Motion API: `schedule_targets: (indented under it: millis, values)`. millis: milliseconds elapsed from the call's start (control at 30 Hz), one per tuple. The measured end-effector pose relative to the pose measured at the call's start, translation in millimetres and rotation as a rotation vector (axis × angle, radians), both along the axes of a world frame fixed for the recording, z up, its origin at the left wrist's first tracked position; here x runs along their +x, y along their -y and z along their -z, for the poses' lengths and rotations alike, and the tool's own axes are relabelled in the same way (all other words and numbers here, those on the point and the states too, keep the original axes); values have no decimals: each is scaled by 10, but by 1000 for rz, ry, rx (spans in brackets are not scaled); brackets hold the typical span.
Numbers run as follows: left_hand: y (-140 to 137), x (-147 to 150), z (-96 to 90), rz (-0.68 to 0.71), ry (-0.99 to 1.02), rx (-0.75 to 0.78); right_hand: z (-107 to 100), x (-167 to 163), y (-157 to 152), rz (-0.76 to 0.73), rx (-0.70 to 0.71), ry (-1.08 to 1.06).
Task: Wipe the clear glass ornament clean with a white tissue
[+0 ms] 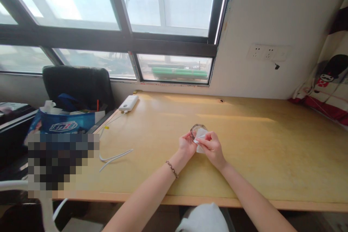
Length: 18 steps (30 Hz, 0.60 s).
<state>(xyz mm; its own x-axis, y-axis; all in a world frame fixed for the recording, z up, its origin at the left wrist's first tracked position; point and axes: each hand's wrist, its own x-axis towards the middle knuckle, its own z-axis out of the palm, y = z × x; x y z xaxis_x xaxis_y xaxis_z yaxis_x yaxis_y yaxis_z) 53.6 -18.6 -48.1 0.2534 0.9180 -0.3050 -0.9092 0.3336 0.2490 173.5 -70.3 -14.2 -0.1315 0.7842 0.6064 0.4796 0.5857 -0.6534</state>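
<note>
My left hand (187, 145) is closed on the left side of a small round glass dish (194, 127) with a dark, shiny rim. A white tissue (201, 134) is pinched between the thumb and fingers of my right hand (213, 145). Part of the tissue lies over the dish's opening and part hangs down in front of it. Both hands are close together above the middle of the wooden table (258, 152). Tissue and fingers hide much of the dish's inside and its lower side.
A white power bank (128, 103) with a white cable (115, 157) lies at the table's left side. A blue bag (67, 121) sits by a black chair (78, 83) on the left. Behind are a window and a wall socket (269, 52); a patterned curtain (328, 76) hangs at right.
</note>
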Motion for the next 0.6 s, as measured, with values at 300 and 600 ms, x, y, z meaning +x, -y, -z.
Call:
schedule_targets:
  millis: [300, 600]
  values:
    - [19, -18, -97, 59, -10, 9, -54, 35, -33, 85, -22, -133]
    - [38, -27, -85, 160, -50, 103, -44, 80, -114, 77, -137, -350]
